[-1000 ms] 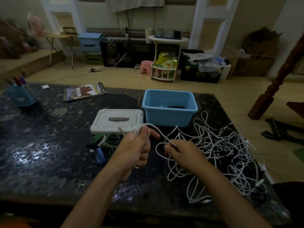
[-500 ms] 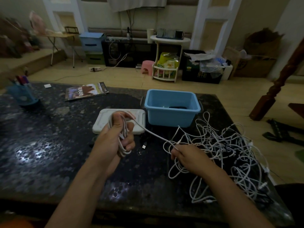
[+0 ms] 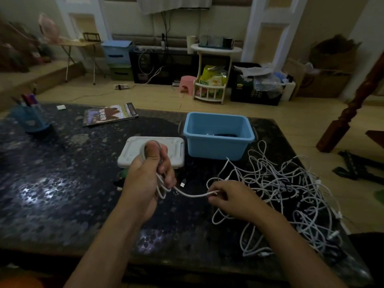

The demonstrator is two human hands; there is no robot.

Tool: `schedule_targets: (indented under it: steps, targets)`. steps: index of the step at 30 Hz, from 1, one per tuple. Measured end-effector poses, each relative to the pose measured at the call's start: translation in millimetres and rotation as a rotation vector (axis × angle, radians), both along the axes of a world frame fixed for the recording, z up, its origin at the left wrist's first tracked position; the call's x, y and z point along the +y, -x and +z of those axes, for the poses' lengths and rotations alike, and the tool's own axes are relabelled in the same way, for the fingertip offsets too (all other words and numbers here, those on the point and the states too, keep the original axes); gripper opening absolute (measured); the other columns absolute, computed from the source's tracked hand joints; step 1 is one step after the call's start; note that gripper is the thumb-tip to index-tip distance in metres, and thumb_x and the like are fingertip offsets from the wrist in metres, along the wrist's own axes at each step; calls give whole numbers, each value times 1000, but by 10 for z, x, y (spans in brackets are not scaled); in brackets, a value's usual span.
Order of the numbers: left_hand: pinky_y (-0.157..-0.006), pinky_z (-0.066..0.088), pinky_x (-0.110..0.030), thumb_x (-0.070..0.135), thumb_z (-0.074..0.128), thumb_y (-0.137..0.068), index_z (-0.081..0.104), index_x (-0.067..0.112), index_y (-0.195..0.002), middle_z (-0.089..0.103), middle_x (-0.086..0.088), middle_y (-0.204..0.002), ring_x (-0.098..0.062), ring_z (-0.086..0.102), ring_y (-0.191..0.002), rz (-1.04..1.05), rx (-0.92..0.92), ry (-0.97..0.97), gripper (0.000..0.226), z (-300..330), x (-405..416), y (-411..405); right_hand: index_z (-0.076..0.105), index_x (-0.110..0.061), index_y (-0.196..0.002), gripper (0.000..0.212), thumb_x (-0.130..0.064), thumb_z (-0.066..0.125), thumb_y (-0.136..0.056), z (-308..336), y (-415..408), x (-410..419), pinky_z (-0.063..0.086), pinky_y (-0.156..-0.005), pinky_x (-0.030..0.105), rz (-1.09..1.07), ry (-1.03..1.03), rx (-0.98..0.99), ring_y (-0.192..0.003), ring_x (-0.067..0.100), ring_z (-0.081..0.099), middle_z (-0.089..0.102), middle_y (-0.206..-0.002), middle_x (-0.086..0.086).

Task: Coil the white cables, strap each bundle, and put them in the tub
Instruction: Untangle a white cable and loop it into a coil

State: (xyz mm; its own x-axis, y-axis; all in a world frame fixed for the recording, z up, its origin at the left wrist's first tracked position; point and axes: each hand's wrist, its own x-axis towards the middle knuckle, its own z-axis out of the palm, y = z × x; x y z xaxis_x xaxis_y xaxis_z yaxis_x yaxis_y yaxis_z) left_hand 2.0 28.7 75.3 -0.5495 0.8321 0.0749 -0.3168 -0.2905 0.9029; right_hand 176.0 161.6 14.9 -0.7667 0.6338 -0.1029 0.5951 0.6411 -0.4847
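Blue tub point(image 3: 218, 145) unlabelled; magazine point(image 3: 110, 114) print too blurred.

White cable point(image 3: 193, 195) partly coiled, tangled white cables point(image 3: 291, 194) beside open blue tub point(image 3: 218, 149).

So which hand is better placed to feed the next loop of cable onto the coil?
The right hand. It already pinches the free run of the white cable beside the tangled pile, while the left hand is occupied gripping the coil.

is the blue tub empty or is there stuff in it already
Not empty: the blue tub holds a dark item on its floor, with a bit of white beside it. What they are, cannot tell.
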Motion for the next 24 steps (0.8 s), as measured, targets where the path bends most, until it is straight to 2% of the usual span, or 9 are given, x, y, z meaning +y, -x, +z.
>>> schedule_targets:
  steps: [3,5,8,10,13,16,18,21,24]
  targets:
    - [-39,26,-23,46,42,-96,49,14,-85,32,1,-57,-11,28,-42,56,139,116,35,-54,47,-26,68,-34,-96,7,-33,61,-94,88,55,-98,51,-72,29,49,-6,118,-72,1,58,62,-77,-12]
    - [-44,32,-26,53,44,-94,50,16,-84,41,4,-60,-10,37,-47,140,375,263,39,-104,75,-22,67,-38,-96,10,-31,60,-96,132,77,-131,49,-72,28,86,-14,188,-75,-1,57,60,-79,-15]
    - [-66,46,-38,63,42,-87,56,19,-91,60,2,-77,-15,57,-71,180,763,410,47,-169,84,-48,65,-44,-98,12,-32,61,-96,185,86,-155,51,-77,31,104,-25,330,-84,0,59,61,-88,-16]
    - [-74,49,-40,77,43,-72,55,20,-96,64,-1,-85,-16,60,-78,78,820,485,63,-185,81,-81,66,-41,-100,8,-37,62,-95,209,95,-177,53,-77,35,79,-43,403,-85,1,60,63,-90,-15]
    - [-69,52,-42,86,56,-60,48,26,-89,60,-1,-79,-19,58,-71,-45,888,532,68,-221,106,-102,70,-35,-98,8,-38,65,-93,243,87,-191,55,-76,33,20,-29,509,-84,2,64,69,-89,-15]
    - [-66,51,-37,78,79,-44,42,30,-89,60,6,-88,-15,60,-82,-133,913,551,76,-208,122,-129,72,-34,-90,7,-27,71,-90,261,78,-182,51,-65,24,-34,-4,590,-71,2,63,69,-77,-18]
    - [-63,44,-30,64,86,-52,38,32,-91,59,10,-91,-8,58,-83,-164,1025,606,70,-216,133,-143,71,-33,-85,9,-25,73,-89,262,75,-180,42,-58,15,-63,7,623,-61,2,58,65,-68,-21]
    - [-69,48,-37,45,78,-78,37,28,-98,62,2,-96,-19,61,-86,-114,1170,702,49,-293,159,-128,73,-31,-85,7,-24,74,-88,275,59,-177,38,-61,12,-70,-31,659,-63,3,58,63,-70,-20]
    - [-68,45,-40,29,59,-95,40,22,-96,58,1,-87,-20,58,-80,-133,1091,693,20,-348,167,-134,73,-32,-88,7,-25,74,-88,275,61,-185,40,-64,15,-65,-69,669,-68,6,58,62,-74,-16]
